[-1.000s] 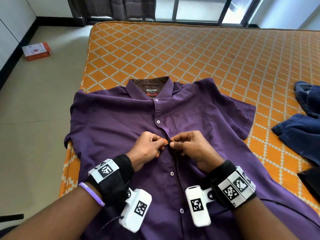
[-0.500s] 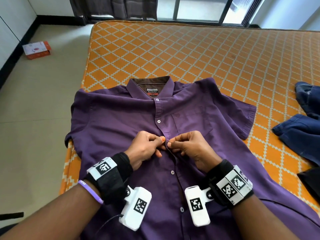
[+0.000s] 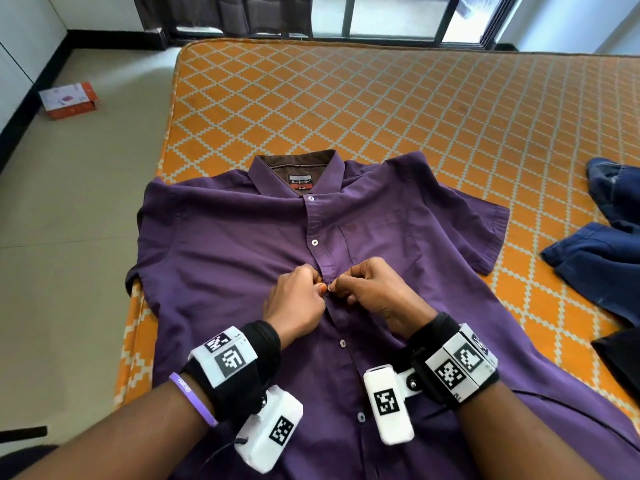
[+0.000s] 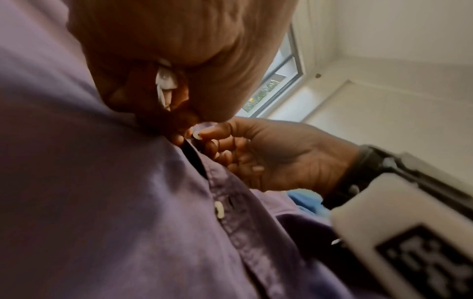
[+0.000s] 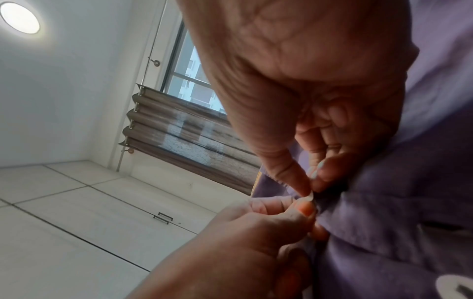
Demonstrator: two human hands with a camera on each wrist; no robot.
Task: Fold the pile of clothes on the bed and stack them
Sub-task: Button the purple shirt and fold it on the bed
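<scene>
The purple short-sleeved button-up shirt (image 3: 242,271) lies face up and spread flat at the near left corner of the orange diamond-patterned bed (image 3: 381,109), collar away from the person. A heap of dark blue denim clothes (image 3: 606,251) waits well apart at the right edge.

Both hands meet on the placket at mid-chest. The left hand (image 3: 294,303) has its thumb and fingers curled, pinching the button-side edge of the shirt; the right hand (image 3: 377,292) pinches the overlapping placket edge, with a small white button (image 4: 196,136) at its thumb tip.

To do this step well, I judge the button should be tipped on edge and fed through its hole while the other hand holds the cloth taut, keeping the front flat for folding.

Against half a second ago, the fingertips have closed tighter together and the button now shows between them; the shirt has not shifted.
</scene>
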